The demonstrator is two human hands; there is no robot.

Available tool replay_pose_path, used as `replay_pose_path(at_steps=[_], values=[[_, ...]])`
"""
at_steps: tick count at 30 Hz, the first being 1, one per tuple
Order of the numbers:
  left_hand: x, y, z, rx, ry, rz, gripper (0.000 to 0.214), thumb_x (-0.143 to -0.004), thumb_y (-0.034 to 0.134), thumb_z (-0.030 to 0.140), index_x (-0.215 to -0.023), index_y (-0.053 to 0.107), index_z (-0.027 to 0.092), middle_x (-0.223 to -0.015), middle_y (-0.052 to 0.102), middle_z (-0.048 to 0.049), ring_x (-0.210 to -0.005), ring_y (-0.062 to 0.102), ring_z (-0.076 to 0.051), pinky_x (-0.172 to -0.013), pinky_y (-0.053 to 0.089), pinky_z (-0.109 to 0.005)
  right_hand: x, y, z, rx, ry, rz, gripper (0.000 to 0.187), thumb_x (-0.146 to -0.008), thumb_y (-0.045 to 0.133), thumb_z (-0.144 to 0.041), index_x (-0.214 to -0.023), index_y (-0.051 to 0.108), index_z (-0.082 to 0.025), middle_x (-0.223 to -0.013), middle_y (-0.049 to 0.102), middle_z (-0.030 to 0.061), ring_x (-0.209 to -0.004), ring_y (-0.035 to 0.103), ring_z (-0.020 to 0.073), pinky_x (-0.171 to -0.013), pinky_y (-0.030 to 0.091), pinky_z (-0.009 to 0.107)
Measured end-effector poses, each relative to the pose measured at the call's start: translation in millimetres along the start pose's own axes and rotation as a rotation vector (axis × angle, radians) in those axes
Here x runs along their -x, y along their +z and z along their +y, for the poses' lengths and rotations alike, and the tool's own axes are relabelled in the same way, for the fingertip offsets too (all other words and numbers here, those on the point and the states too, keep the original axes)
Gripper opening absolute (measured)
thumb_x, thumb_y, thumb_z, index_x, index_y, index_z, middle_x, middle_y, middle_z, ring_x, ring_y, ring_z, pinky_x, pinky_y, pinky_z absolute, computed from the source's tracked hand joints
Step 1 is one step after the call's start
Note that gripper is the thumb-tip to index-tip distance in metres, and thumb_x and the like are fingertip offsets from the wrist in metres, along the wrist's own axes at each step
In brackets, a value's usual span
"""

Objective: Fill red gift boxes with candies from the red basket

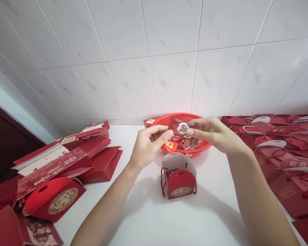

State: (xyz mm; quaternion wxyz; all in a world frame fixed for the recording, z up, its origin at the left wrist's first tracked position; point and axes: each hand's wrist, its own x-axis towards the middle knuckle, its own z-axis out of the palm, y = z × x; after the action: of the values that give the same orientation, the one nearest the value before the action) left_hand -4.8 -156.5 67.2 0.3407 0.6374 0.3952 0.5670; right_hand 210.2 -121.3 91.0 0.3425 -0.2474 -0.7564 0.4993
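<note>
Between my two hands is a small dark red candy packet (pixel 175 127) with a pale round emblem and a black character on its front. My left hand (pixel 150 143) pinches its left edge between thumb and fingers. From the other side, my right hand (pixel 210 134) grips the packet's right edge. Behind and below it stands a red plastic basket (pixel 207 146) with several wrapped sweets (pixel 170 146) in it. Nearer to me, a small red gift box (pixel 182 181) with cord handles stands upright with its top flaps apart. Something red lies inside, partly hidden.
Red boxes and bags (pixel 53 171) lie in a loose pile on the left. Rows of red gift boxes with cord handles (pixel 292 164) fill the right side. A white tiled wall (pixel 169 82) rises behind the white table (pixel 154 218).
</note>
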Motion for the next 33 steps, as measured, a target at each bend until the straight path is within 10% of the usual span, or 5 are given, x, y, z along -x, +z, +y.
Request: replay_pose_path(at_steps=[28,33], values=[[1.2,-3.3,2.7,0.086,-0.005,-0.234,0.02,-0.083,0.074,0.033,-0.094,0.078,0.017,-0.093,0.076,-0.0083,-0.085,0.07,-0.023,-0.078,0.058,-0.034,-1.1,2.6,0.5,-0.003,0.011,-0.188,0.035,-0.088,0.067,-0.045,-0.1,0.073,-0.012,-0.077,0.072,0.006,-0.068,0.067,0.0165,-0.068,0.058,0.031],[1.0,-4.3,-0.9,-0.045,0.004,-0.194,0.024,-0.085,0.071,0.036,-0.099,0.077,0.018,-0.094,0.076,-0.0075,-0.087,0.069,-0.023,-0.076,0.056,-0.032,-0.3,1.1,0.8,0.079,0.002,-0.034,0.035,-0.084,0.07,-0.048,-0.086,0.074,-0.014,-0.077,0.071,0.0058,-0.068,0.065,0.0162,-0.064,0.055,0.03]])
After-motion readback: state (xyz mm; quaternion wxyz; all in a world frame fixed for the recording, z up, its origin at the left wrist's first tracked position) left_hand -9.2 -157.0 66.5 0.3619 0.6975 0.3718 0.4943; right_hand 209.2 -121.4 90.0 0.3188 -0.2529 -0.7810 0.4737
